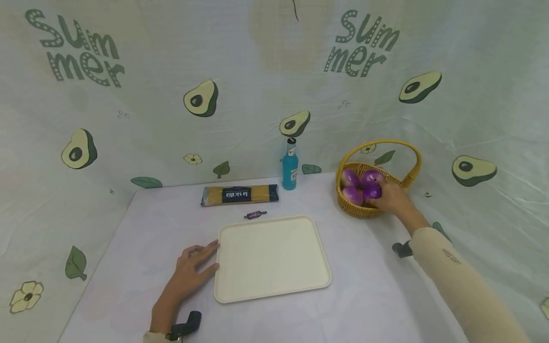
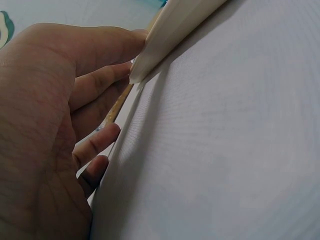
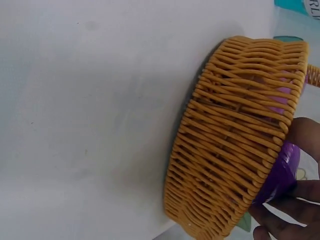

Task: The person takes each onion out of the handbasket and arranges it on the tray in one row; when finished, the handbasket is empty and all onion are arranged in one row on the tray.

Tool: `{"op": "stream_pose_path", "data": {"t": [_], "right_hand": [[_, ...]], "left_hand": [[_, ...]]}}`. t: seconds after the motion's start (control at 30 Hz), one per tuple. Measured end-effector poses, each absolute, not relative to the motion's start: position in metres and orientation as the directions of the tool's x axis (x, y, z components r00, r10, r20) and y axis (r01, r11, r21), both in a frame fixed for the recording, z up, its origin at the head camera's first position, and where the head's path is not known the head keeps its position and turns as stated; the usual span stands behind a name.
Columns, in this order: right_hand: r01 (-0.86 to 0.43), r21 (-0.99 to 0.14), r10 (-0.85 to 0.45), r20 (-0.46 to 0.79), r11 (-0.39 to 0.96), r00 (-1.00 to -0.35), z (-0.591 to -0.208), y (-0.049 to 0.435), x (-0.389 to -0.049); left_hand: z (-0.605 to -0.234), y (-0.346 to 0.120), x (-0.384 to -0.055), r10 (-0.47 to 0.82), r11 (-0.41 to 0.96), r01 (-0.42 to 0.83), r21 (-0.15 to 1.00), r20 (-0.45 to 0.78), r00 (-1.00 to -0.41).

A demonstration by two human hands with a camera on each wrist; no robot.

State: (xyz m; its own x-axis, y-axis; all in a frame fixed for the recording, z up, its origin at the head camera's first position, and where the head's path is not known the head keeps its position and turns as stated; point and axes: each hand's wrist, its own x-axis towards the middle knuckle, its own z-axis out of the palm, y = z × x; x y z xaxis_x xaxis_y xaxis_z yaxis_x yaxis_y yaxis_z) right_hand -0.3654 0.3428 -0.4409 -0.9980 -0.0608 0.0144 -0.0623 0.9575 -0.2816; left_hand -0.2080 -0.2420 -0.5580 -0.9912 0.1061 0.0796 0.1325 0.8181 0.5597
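My left hand (image 1: 185, 281) rests at the left edge of a cream rectangular tray (image 1: 274, 259), its thumb and fingertips touching the rim. In the left wrist view, the thumb of the left hand (image 2: 45, 110) meets the tray's edge (image 2: 170, 35), with the fingers loosely bent beside it. My right hand (image 1: 391, 196) reaches into a yellow wicker basket (image 1: 358, 209) and grips a shiny purple onion (image 1: 372, 191). Several purple onions lie in that basket. From the right wrist, fingers curl round the purple onion (image 3: 282, 175) behind the woven wall; its far side is hidden.
Behind the tray lie a purple-wrapped candy (image 1: 255, 215) and a pack of spaghetti (image 1: 240, 194). A blue bottle (image 1: 290, 166) stands at the back of the white table (image 1: 171, 224). The basket's tall handle (image 1: 381, 142) arches over its opening. A printed cloth hangs behind.
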Motion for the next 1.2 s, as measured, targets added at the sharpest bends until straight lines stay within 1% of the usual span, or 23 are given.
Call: {"op": "stream_pose_path", "data": {"t": [0.43,0.63,0.93,1.2], "right_hand": [[-0.104,-0.290,-0.080,0.093,0.951,-0.992,-0.422,0.340,-0.352],[-0.120,-0.268,-0.095,0.105,0.956,-0.990,-0.417,0.336,-0.346],[-0.149,-0.270,-0.124,0.108,0.951,-0.986,-0.410,0.331,-0.337],[-0.190,-0.266,-0.152,0.156,0.945,-0.976,-0.407,0.325,-0.332]], "left_hand": [[-0.554,-0.243,-0.207,0.123,0.819,0.154,0.552,0.093,-0.988],[-0.555,-0.244,-0.207,0.135,0.817,0.172,0.551,0.107,-0.985],[-0.553,-0.243,-0.206,0.123,0.819,0.152,0.554,0.089,-0.988],[-0.555,-0.245,-0.207,0.128,0.819,0.163,0.551,0.103,-0.986]]}}
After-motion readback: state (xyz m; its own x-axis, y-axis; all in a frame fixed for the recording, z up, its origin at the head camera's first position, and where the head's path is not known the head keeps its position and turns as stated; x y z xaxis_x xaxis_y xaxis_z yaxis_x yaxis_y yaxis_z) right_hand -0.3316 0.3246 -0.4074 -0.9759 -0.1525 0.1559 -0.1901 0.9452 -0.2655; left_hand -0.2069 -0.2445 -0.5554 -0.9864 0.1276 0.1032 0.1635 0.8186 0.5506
